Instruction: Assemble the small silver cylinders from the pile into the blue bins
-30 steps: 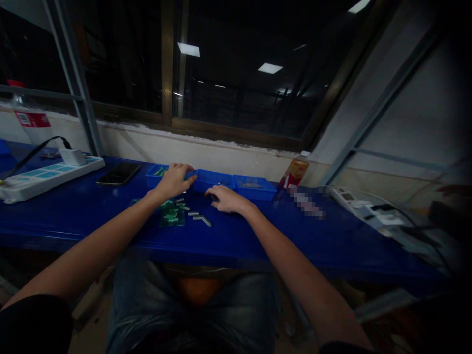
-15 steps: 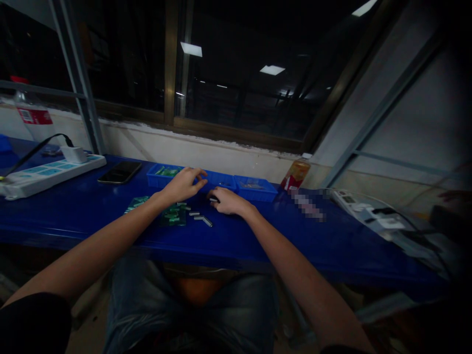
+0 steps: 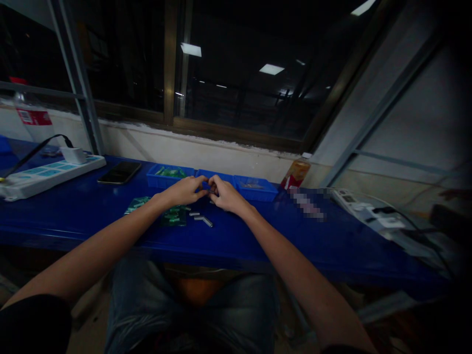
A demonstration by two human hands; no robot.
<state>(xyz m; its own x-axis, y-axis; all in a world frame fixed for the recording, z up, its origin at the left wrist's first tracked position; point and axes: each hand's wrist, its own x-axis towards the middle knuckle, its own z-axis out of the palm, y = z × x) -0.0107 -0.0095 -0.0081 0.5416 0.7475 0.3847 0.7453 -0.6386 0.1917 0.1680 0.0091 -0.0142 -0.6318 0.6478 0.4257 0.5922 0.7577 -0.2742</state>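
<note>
My left hand (image 3: 189, 191) and my right hand (image 3: 225, 195) meet fingertip to fingertip above the blue table, in front of the middle blue bin (image 3: 218, 176). Both are closed in a pinch around something small and dark that I cannot make out. Just below them lie several small silvery metal cylinders (image 3: 204, 220). Beside my left forearm, small green pieces (image 3: 175, 214) rest on a green sheet or bag, partly covered by the arm. More green pieces fill the left blue bin (image 3: 171, 172).
The right blue bin (image 3: 256, 187) holds small parts, with a drink bottle (image 3: 296, 173) behind it. To the left are a black phone (image 3: 120, 172) and a white power strip (image 3: 55, 175). Another power strip (image 3: 368, 214) with cables lies on the right.
My left hand has come down from over the bins and its fingers have closed. My right hand has turned and lifted slightly, and the fingertips of both hands now meet.
</note>
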